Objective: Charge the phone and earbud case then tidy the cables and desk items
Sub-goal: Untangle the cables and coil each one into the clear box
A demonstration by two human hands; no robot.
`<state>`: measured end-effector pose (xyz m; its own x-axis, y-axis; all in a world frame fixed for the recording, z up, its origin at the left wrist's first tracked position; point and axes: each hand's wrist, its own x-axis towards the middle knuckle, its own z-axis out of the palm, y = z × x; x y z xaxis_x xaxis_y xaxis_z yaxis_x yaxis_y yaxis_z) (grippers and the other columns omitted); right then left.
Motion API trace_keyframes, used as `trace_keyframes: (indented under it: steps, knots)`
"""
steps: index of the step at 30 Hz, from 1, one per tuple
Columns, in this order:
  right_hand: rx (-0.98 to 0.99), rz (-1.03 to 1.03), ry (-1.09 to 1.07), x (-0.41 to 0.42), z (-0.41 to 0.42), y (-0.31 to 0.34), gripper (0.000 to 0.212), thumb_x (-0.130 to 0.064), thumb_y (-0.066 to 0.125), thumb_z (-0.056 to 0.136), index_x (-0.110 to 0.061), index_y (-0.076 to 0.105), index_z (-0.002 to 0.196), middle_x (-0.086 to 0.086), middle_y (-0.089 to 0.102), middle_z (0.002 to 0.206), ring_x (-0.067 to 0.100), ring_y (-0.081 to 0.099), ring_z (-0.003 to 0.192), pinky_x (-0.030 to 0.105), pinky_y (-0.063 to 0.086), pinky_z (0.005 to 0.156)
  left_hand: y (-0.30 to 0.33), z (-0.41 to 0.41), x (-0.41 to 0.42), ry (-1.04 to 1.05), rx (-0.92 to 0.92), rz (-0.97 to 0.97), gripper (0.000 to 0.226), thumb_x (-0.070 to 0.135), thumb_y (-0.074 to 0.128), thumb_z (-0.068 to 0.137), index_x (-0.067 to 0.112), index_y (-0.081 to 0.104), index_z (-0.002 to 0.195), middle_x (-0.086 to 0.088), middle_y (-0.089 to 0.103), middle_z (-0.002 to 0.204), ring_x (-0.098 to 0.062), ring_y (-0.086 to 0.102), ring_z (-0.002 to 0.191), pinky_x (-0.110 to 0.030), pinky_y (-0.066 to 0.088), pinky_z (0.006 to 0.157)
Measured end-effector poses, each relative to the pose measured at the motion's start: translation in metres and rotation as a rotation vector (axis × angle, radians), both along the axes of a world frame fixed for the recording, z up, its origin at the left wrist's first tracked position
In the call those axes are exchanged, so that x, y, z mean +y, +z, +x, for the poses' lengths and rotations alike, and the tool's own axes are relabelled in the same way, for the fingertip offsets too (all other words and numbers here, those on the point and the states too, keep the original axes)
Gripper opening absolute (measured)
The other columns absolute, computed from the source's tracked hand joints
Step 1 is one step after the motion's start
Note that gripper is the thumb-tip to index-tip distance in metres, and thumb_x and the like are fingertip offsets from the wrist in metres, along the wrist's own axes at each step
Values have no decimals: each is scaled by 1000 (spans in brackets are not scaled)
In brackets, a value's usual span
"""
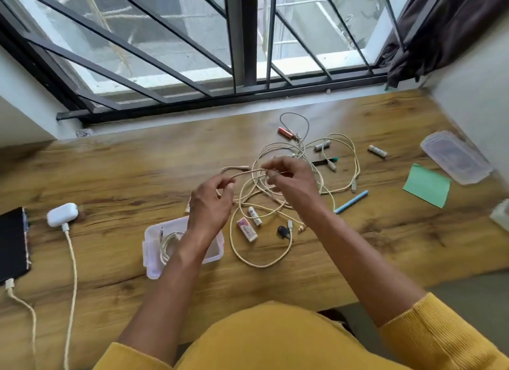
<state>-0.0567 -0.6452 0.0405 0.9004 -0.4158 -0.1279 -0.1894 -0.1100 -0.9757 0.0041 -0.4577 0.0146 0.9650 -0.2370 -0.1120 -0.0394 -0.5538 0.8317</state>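
Above the wooden bench (115, 171), a person's left hand (212, 201) and right hand (289, 182) pinch with curled fingers a limp, light cream cable (248, 172), which looks best gathered loop by loop from its tangle.

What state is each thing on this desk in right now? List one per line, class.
Phone: lying flat, cable plugged in.
Earbud case: lid closed, cable plugged in.
Clear box: open, a coiled cable inside.
Box lid: off, lying apart by the wall.
Loose cables: tangled on the desk.
Left hand: pinching a cable.
Right hand: pinching the same cable.
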Motion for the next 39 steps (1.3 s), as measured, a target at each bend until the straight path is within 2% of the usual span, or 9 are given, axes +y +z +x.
trace_keyframes:
  steps: [5, 7, 10, 15, 18, 22, 26, 32, 39]
  knots:
    - [48, -23, 33, -28, -24, 12, 24, 8, 59, 90, -7, 75, 100, 11, 77, 87, 18, 71, 80, 33, 56, 72, 11, -5, -20, -4, -7, -146, 16, 24, 67, 104, 28, 80, 97, 5, 77, 78, -11, 74, 68, -46, 67, 69]
    - [47, -42, 106, -35, -31, 14, 22, 6, 59, 91, -5, 74, 103, 19, 76, 88, 25, 71, 83, 41, 55, 77, 22, -6, -32, -45, -60, -152, 15, 27, 68, 103, 24, 82, 101, 7, 76, 78, -12, 73, 69, -43, 67, 68]
    - [-22, 36, 208, -43, -40, 16, 17, -6, 58, 105, -2, 72, 114, 24, 74, 94, 13, 70, 80, 20, 52, 72, 35, -7, -46, -119, -133, -125, 14, 29, 70, 101, 28, 84, 105, 13, 77, 79, -6, 72, 70, -29, 60, 66]
    - [-53, 199, 375, -63, -49, 18, 27, -10, 51, 111, 5, 67, 127, 24, 72, 91, 29, 70, 78, 34, 61, 75, 43, -6, -62, -196, -180, -63, 17, 27, 75, 97, 31, 84, 112, 18, 79, 96, 14, 65, 77, -6, 45, 67]
    - [-44, 346, 592, -75, -56, 22, 30, -7, 51, 110, 8, 61, 134, 26, 71, 95, 33, 72, 80, 35, 60, 79, 43, -7, -69, -207, -200, -58, 19, 25, 75, 97, 35, 83, 112, 16, 79, 103, 11, 65, 81, -19, 51, 68]
    - [-8, 601, 781, -87, -57, 31, 37, -2, 47, 110, 7, 50, 146, 24, 72, 103, 31, 75, 91, 32, 59, 85, 46, -14, -80, -227, -174, -145, 20, 22, 75, 97, 37, 83, 109, 18, 80, 100, -14, 76, 86, -46, 63, 75]
    - [-64, 671, 873, -97, -53, 38, 33, 1, 45, 109, 11, 50, 140, 25, 70, 113, 38, 72, 105, 43, 55, 100, 48, -14, -86, -209, -191, -171, 16, 22, 78, 95, 34, 84, 104, 13, 80, 89, -22, 77, 80, -50, 63, 72]
    - [-350, 813, 644, -107, -40, 54, 26, 6, 36, 107, -2, 55, 123, 36, 41, 156, 46, 43, 147, 54, 28, 127, 44, -25, -98, -202, -228, -154, 11, 25, 77, 96, 34, 80, 91, 13, 75, 74, -2, 66, 63, -23, 50, 59]
    - [-403, 957, 319, -119, -21, 62, 33, 2, 35, 108, -6, 49, 137, 22, 46, 160, 36, 47, 148, 53, 20, 131, 31, -52, -121, -321, -101, -136, 13, 24, 74, 100, 32, 81, 108, 15, 77, 81, 2, 66, 65, -14, 47, 63]
